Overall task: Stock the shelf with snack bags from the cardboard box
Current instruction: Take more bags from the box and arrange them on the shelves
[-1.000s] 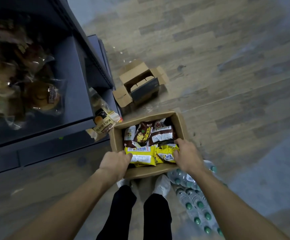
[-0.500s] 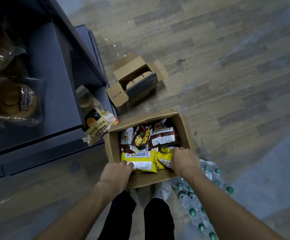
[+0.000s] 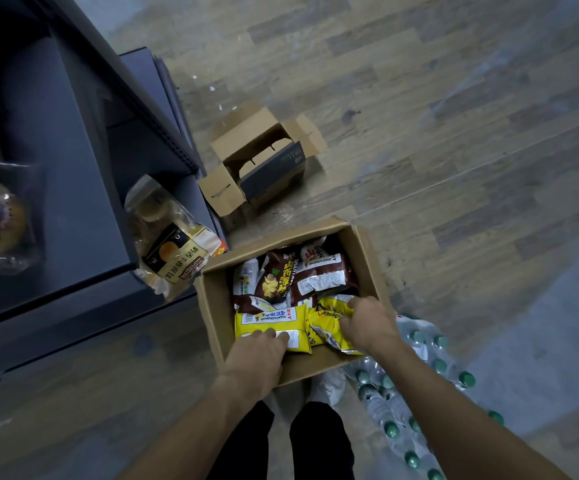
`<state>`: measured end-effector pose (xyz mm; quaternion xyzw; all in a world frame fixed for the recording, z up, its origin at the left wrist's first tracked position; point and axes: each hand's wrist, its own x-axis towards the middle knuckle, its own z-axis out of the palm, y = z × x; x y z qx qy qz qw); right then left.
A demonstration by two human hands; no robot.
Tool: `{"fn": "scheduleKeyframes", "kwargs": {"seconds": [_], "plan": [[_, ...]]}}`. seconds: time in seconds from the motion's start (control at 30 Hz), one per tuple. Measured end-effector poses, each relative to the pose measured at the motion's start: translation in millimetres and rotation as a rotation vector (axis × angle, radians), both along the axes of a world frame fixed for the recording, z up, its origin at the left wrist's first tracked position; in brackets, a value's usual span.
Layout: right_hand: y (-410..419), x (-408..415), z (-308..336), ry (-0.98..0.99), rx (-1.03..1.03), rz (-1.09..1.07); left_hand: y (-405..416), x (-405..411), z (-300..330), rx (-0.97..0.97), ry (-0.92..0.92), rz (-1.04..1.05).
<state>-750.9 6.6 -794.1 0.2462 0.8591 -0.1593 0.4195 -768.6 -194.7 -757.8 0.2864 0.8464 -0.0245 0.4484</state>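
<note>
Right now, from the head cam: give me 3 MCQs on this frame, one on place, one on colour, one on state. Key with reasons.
1. Where is the right hand?
A. On the shelf
B. On the yellow bags in the box
C. On the bottles

2. What colour are the bags at the far end of the box?
A. Brown
B. Blue
C. Green

3. What state is the small box on the floor?
A. Taped shut
B. Crushed flat
C. Open, flaps out

Key:
1 B: its fingers grip a yellow bag inside the box, while the left hand touches another yellow bag.
2 A: the brown bags lie beyond the yellow ones.
3 C: its flaps are spread and the inside shows.
</note>
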Motion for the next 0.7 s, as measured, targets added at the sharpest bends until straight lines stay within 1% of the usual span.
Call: {"fn": "scheduleKeyframes", "kwargs": {"seconds": [0.07,0.17,0.27,0.33,0.43,0.5,0.57,0.63,0.7], "plan": [[3,-3,-6,-0.055,-0.054,0.049,0,8,-5,0.026,-0.022,0.022],[1,2,-15,-0.076,-0.130,0.172,-2,17,-12,0.054,-0.032,0.071],[-5,15,-29,-0.101,-0.210,0.161,-4,24,-19,0.050,-0.059,0.128],[-11,23,-36,-0.122,-0.204,0.171,-6,26,-29,0.033,-0.090,0.180],[-24,24,-35,-0.157,-0.096,0.243,-14,29,-47,0.025,-0.142,0.252],[-34,19,-28,-0.115,0.029,0.344,-20,31,-56,0.040,-0.155,0.240],[-41,15,-24,-0.084,0.098,0.376,-27,31,-58,0.050,-0.137,0.171],[-43,13,-23,-0.110,0.066,0.313,-32,30,-56,0.035,-0.120,0.074],[-42,11,-22,-0.126,0.005,0.209,-35,28,-54,0.010,-0.102,0.025]]}}
